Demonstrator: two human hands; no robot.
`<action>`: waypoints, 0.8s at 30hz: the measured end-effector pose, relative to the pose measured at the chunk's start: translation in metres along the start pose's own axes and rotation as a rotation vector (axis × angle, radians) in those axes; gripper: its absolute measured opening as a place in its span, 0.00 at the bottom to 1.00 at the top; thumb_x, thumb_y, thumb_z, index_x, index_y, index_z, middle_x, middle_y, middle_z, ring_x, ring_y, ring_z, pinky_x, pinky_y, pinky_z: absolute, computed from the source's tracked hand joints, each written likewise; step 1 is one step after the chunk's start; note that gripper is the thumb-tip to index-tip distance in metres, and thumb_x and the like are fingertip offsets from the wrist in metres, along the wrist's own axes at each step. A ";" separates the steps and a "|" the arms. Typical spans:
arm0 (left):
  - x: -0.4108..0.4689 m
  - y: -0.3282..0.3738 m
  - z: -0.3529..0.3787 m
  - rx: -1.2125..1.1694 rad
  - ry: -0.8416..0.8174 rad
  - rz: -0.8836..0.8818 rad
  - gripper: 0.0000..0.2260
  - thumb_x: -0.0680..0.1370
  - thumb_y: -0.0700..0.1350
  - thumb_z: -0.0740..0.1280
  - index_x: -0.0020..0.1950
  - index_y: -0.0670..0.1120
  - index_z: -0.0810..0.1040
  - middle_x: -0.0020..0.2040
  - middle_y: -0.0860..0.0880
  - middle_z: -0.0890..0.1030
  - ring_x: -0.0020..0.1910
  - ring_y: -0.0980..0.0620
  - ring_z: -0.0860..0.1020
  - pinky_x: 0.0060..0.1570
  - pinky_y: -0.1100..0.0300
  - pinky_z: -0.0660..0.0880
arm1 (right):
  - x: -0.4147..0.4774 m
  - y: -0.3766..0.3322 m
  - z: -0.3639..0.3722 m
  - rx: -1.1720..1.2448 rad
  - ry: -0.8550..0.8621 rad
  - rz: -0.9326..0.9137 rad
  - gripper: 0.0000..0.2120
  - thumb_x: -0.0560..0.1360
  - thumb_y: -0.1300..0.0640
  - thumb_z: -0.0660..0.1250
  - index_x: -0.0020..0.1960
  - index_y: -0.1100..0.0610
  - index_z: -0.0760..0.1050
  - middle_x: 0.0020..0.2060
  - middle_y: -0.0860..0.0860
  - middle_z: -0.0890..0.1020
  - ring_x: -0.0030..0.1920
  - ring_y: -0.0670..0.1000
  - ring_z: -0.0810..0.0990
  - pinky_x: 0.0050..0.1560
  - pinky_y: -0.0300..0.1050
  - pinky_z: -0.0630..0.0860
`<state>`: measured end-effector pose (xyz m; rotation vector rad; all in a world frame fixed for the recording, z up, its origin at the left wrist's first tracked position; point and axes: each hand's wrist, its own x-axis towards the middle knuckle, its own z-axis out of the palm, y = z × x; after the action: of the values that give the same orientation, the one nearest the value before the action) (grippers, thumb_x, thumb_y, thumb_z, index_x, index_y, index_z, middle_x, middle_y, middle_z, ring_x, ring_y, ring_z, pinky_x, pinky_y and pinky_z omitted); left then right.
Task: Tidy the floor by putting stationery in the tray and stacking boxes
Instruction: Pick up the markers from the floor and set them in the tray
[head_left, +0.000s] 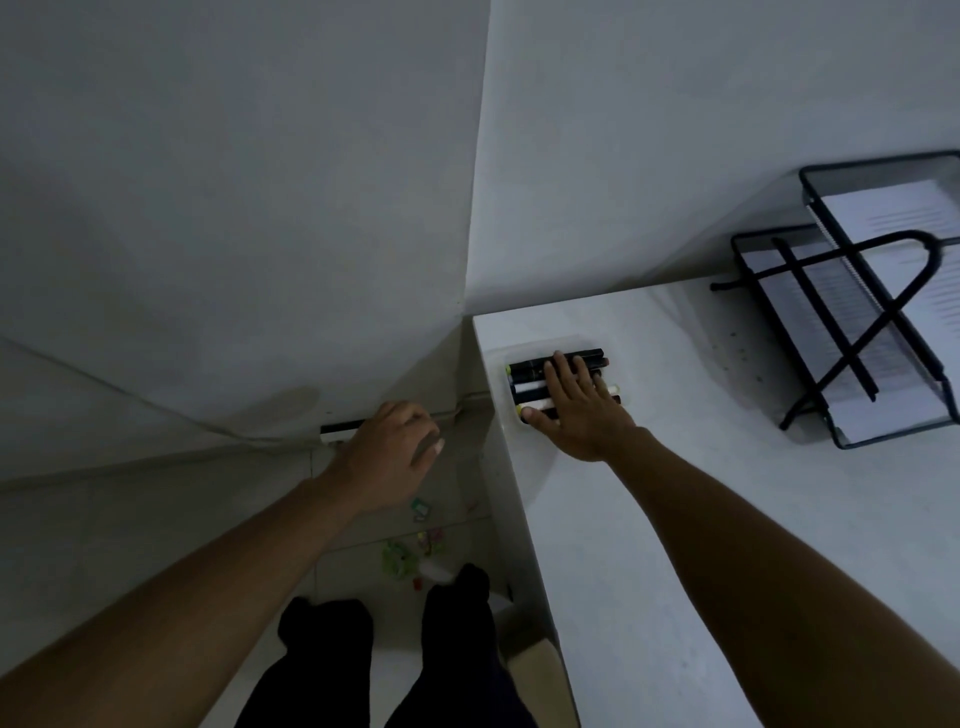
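A clear tray sits near the left corner of the white desk and holds several black and white markers. My right hand lies flat on those markers with straight fingers. My left hand hangs over the floor beside the desk, its fingers curled round markers, black and white, that stick out to the left. Small coloured clips and green bits lie on the tiled floor below.
A black mesh paper tray with printed sheets stands at the desk's right. The wall corner is close ahead. My dark-clothed legs stand beside the desk's side panel. A beige box corner shows under the desk.
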<state>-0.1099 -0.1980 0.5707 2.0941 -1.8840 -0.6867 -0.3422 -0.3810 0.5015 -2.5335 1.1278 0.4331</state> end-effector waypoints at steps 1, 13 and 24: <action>-0.001 0.000 0.000 -0.002 -0.007 0.001 0.13 0.80 0.49 0.61 0.55 0.43 0.78 0.57 0.46 0.75 0.61 0.47 0.69 0.59 0.55 0.69 | 0.001 0.000 -0.001 -0.012 -0.004 0.006 0.49 0.68 0.24 0.31 0.77 0.55 0.38 0.78 0.54 0.40 0.77 0.57 0.37 0.75 0.60 0.40; -0.010 -0.021 -0.013 -0.064 -0.032 0.060 0.12 0.79 0.48 0.61 0.56 0.43 0.78 0.58 0.47 0.75 0.61 0.47 0.69 0.60 0.53 0.70 | -0.055 -0.066 -0.005 0.148 0.259 0.109 0.30 0.82 0.47 0.52 0.78 0.58 0.47 0.78 0.54 0.49 0.77 0.53 0.42 0.76 0.50 0.43; -0.064 -0.113 0.005 -0.098 -0.160 0.199 0.13 0.79 0.48 0.63 0.56 0.41 0.78 0.57 0.43 0.76 0.59 0.43 0.72 0.59 0.51 0.72 | -0.090 -0.227 0.037 0.354 0.452 0.233 0.17 0.77 0.58 0.63 0.63 0.62 0.72 0.64 0.58 0.75 0.61 0.60 0.76 0.60 0.56 0.73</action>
<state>-0.0180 -0.1187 0.5246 1.8101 -2.0614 -0.9011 -0.2334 -0.1637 0.5442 -2.2455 1.5114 -0.2864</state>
